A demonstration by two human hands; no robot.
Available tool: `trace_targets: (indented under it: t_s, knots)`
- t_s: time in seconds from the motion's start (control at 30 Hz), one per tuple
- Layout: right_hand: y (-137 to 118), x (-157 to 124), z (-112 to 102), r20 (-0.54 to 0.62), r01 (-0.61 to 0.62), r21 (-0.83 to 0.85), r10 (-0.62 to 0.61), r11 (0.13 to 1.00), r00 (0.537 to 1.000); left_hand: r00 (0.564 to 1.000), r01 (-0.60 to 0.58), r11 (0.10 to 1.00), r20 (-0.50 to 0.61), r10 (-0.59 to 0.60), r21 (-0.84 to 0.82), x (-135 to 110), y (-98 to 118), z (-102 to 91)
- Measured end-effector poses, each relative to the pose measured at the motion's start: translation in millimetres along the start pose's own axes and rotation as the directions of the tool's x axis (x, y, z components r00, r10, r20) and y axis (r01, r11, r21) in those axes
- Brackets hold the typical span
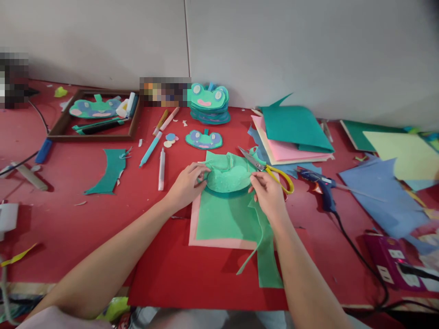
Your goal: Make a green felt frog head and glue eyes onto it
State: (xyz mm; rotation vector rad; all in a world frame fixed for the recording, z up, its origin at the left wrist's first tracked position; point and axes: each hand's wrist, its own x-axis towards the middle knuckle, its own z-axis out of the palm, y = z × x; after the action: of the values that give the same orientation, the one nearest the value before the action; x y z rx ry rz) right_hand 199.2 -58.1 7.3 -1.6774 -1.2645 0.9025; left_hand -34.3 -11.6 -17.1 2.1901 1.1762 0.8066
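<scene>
A light green felt frog-head cutout (229, 179) is held by its two ends above the stacked sheets, with a darker teal rim showing along its lower side. My left hand (190, 183) pinches the left end between thumb and fingers. At the right end, my right hand (267, 191) is closed on the edge in the same way. Underneath lie a green felt sheet (226, 219) and a pink sheet (195, 228). Green scraps (267, 260) trail below my right wrist. Yellow-handled scissors (283, 178) rest just beyond the right hand, blades pointing up-left.
Finished frog faces are piled (209, 103) by the wall, with a single one (204, 139) in front. Markers (161, 169) and a wooden tray (92, 136) stand left. Right are folded felt sheets (295, 128), a glue gun (320, 185) with its cord, and a purple power strip (391, 260).
</scene>
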Motion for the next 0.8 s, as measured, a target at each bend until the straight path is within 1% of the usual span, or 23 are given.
trace_targets:
  t_s: [0.07, 0.2, 0.27, 0.33, 0.43, 0.5, 0.6, 0.7, 0.8]
  knots:
    - [0, 0, -1, -0.044, 0.005, 0.016, -0.004, 1.000, 0.999, 1.000, -0.001, 1.000, 0.003, 0.001, 0.001, 0, 0, -0.3]
    - [3, 3, -3, -0.147, 0.019, 0.136, 0.001, 0.991, 0.989, 1.000, -0.005, 1.000, 0.002, 0.006, -0.010, 0, 1, 0.1]
    - [3, 3, -3, -0.169, 0.036, 0.189, -0.004, 0.981, 0.986, 1.000, 0.000, 1.000, 0.006, 0.001, -0.026, 0, 1, 0.4]
    - [1, 3, -2, -0.166, 0.053, 0.244, -0.012, 0.968, 0.986, 1.000, 0.002, 0.998, -0.013, -0.003, -0.057, 0, 3, -0.3]
    - [-3, 3, 0, -0.152, 0.054, 0.327, -0.004, 0.943, 0.988, 0.995, 0.002, 0.994, -0.097, -0.013, -0.110, 1, 9, -4.6]
    - [-5, 2, 1, -0.140, 0.044, 0.377, 0.010, 0.925, 0.990, 0.989, 0.019, 0.988, -0.139, -0.041, -0.152, 1, 14, -8.6]
    - [-6, 2, 4, -0.112, 0.025, 0.402, 0.022, 0.915, 0.993, 0.991, 0.037, 0.968, -0.119, -0.068, -0.246, 1, 18, -12.6]
    - [-6, 0, 5, -0.101, 0.027, 0.380, 0.012, 0.924, 0.995, 0.993, 0.027, 0.934, -0.100, -0.067, -0.356, 0, 16, -12.7]
    - [-5, -1, 6, -0.100, 0.030, 0.349, 0.005, 0.937, 0.995, 0.990, 0.057, 0.907, -0.092, -0.105, -0.417, -1, 13, -11.9]
